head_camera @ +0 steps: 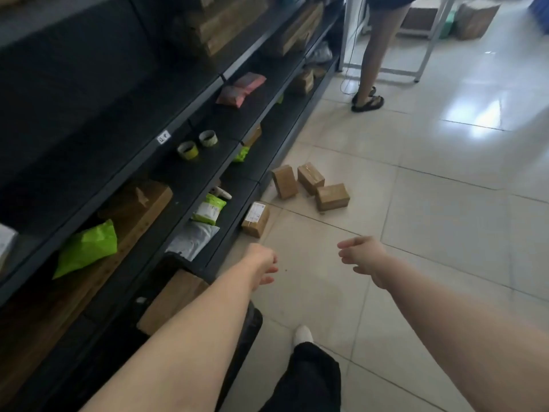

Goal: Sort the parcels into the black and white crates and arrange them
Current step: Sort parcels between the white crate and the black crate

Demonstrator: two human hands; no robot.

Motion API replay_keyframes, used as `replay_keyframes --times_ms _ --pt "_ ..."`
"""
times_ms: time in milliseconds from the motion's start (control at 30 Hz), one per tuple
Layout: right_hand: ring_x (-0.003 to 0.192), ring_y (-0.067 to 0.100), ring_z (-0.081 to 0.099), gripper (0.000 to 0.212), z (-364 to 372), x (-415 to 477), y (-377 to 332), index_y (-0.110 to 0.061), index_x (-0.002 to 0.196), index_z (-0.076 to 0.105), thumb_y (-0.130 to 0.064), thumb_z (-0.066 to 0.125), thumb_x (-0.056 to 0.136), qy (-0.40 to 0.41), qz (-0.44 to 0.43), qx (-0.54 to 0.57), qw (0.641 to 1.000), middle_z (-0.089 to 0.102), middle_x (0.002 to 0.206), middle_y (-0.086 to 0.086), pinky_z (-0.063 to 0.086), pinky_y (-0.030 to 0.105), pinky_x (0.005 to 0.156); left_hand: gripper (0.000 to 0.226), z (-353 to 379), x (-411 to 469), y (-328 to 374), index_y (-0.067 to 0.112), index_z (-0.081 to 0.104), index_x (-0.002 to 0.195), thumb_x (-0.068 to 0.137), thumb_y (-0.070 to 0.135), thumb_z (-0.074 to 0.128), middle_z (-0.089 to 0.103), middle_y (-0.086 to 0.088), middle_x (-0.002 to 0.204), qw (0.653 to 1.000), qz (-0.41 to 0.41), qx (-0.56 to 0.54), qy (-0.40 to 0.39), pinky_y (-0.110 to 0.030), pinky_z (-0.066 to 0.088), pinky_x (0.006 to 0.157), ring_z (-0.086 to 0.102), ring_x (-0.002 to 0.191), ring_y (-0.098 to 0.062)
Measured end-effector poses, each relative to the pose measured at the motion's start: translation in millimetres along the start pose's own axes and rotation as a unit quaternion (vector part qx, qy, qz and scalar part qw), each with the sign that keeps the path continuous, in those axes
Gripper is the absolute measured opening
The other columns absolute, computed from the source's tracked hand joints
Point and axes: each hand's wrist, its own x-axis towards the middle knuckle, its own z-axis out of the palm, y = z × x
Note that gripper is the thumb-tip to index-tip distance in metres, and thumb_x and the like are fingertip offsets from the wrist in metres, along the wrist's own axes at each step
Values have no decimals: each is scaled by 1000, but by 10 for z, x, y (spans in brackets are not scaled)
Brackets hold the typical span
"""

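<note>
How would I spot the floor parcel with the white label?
Follow the foot of the dark shelving along the tiled floor. The labelled box leans against its base, nearest the camera. The three plain boxes beyond it show no white label.

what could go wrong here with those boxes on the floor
Four small brown cardboard boxes lie loose on the tiled floor right ahead of the white shoe, so a trip seems possible. Both the left hand and right hand are empty, and no crate is in view to sort into.
</note>
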Motion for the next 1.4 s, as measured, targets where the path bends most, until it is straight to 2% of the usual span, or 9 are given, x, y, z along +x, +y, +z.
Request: replay_keyframes --times_ms 233,433,567,767,933,1000,1133,1233,1400 --pt "66 12 55 14 -316 1017 -662 -12 95 62 -1 53 94 20 41 -1 999 60 77 4 34 22 56 23 245 785 1001 11 50 80 100 4 42 58 -7 88 1000 -29 0 -12 -31 50 63 60 73 -14" --pt "84 18 60 17 -563 1840 -1191 -17 83 62 -4 55 92 16 43 -36 998 63 84 4 41 23 59 14 476 1292 1770 9 51 108 99 3 43 57 -10 104 1000 -19 9 -16 -32 51 65 59 72 -13" --pt "88 21 56 12 -777 2628 -1604 -9 99 62 -4 55 91 3 30 -54 998 61 93 10 42 27 71 12 666 1774 2292 9 54 106 98 3 47 57 -11 105 999 -32 2 19 -34 53 66 62 89 -20" --pt "82 20 54 11 -1205 3734 -2129 -14 92 63 -5 58 89 -21 57 -67 996 62 84 9 39 26 64 17 1136 2607 3024 11 58 111 96 6 52 59 -9 100 995 -78 12 55 -30 48 55 57 70 -14" --pt "81 21 55 20 -1384 4553 -2491 -19 77 62 -5 55 88 -24 78 -96 992 64 87 10 37 24 57 14 1454 3287 3443 15 53 102 93 5 57 56 -6 87 994 -93 24 48 -34 50 69 57 75 -19" --pt "81 21 55 19 -1352 4845 -2593 -18 79 62 -4 55 89 -36 89 -106 990 63 88 10 36 23 56 14 1518 3562 3565 16 52 99 92 5 59 57 -11 95 994 -100 37 34 -34 48 70 56 84 -24" --pt "78 22 56 19 -1189 5402 -2685 -16 79 60 -1 56 90 -54 106 -129 985 61 92 11 36 22 51 45 1579 4214 3779 14 47 132 90 11 63 60 -16 119 991 -102 85 15 -35 54 70 61 98 -27" --pt "78 21 57 18 -1046 5835 -2639 -14 83 64 1 55 89 -44 123 -161 978 62 91 10 36 22 51 53 1598 4753 3905 12 43 139 89 12 63 56 -14 129 985 -92 144 9 -41 55 92 58 112 -29" --pt "85 23 59 20 -715 6647 -2413 -14 84 65 1 53 88 -50 161 -190 967 62 94 10 45 26 67 56 1610 5736 3948 10 44 140 88 15 64 55 -13 135 965 -78 249 28 -37 50 100 55 121 -32"
